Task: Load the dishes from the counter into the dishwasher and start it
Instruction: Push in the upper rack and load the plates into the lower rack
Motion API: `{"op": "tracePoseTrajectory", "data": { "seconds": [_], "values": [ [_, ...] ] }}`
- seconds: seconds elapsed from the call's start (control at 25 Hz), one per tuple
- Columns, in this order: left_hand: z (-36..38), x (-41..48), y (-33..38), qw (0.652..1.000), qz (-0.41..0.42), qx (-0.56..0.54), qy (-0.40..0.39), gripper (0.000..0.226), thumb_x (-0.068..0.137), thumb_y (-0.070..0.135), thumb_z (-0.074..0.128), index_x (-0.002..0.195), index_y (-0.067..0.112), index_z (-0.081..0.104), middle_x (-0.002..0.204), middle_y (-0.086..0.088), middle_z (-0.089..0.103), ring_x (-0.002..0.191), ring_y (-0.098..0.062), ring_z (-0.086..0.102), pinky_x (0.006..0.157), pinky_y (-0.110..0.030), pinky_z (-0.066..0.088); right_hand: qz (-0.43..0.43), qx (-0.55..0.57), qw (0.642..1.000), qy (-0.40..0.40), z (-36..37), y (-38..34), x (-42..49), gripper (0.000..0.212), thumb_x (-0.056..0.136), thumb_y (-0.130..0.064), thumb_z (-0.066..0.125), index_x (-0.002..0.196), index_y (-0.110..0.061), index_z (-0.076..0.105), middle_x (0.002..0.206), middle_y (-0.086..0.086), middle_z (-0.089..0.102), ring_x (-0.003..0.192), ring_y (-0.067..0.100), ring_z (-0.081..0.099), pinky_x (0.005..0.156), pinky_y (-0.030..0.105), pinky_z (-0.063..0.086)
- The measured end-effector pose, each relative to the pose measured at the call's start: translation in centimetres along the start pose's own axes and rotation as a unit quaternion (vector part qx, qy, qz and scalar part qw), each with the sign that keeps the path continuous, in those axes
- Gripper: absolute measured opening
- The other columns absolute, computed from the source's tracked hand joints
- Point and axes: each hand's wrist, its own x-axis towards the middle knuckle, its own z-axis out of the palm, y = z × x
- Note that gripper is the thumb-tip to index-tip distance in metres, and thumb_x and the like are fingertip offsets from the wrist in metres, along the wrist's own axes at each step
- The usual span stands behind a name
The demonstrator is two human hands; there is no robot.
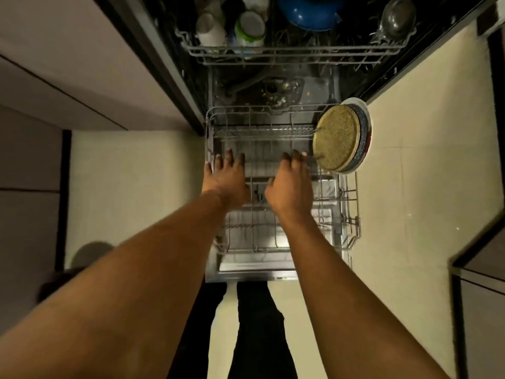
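The left hand (226, 176) and right hand (291, 184) hover over the lower rack (213, 124) at frame centre, fingers stretched, holding nothing, and the plates (337, 138) stand on edge at its right side, just beside the right hand, which is nearer.

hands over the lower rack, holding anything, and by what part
Nothing is held. The left hand and right hand hover open over the lower rack, beside the plates.

3 plates (336, 136), it seems, are standing on edge at the pulled-out lower rack's (273, 129) right side.
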Motion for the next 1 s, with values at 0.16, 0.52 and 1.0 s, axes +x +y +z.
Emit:
{"op": "tracePoseTrajectory", "data": {
  "seconds": [0.16,0.52,1.0],
  "values": [
    [-2.4,-7.9,-4.9,0.998,-0.024,-0.026,0.052,0.086,0.096,0.041,0.053,0.158,0.018,-0.002,0.165,-0.011,-0.008,0.151,-0.033,-0.005,0.121,-0.052,0.000,-0.030,-0.008,0.999,-0.020,-2.1,-6.4,-6.4,0.073,0.093,-0.022,0.057,0.152,-0.004,0.018,0.161,0.016,0.011,0.149,0.030,0.004,0.122,0.042,0.011],
    [-8.5,-20.5,-21.7,0.992,-0.032,-0.068,0.098,0.081,0.096,0.035,0.048,0.158,0.017,0.000,0.165,-0.010,-0.008,0.152,-0.034,-0.004,0.121,-0.053,0.001,-0.091,-0.055,0.994,0.035,-4.3,-26.0,-14.9,0.066,0.096,-0.018,0.047,0.153,-0.006,0.016,0.161,0.012,0.011,0.150,0.026,0.003,0.121,0.039,0.007],
    [-21.5,-25.4,-42.4,0.960,-0.098,-0.114,0.235,0.076,0.100,0.032,0.046,0.158,0.018,-0.001,0.165,-0.010,-0.010,0.151,-0.034,-0.008,0.121,-0.054,-0.001,-0.267,-0.072,0.954,0.119,-7.1,-52.4,-13.7,0.068,0.095,-0.020,0.052,0.153,-0.007,0.018,0.161,0.011,0.014,0.150,0.025,0.005,0.122,0.038,0.008]
  ]
}}
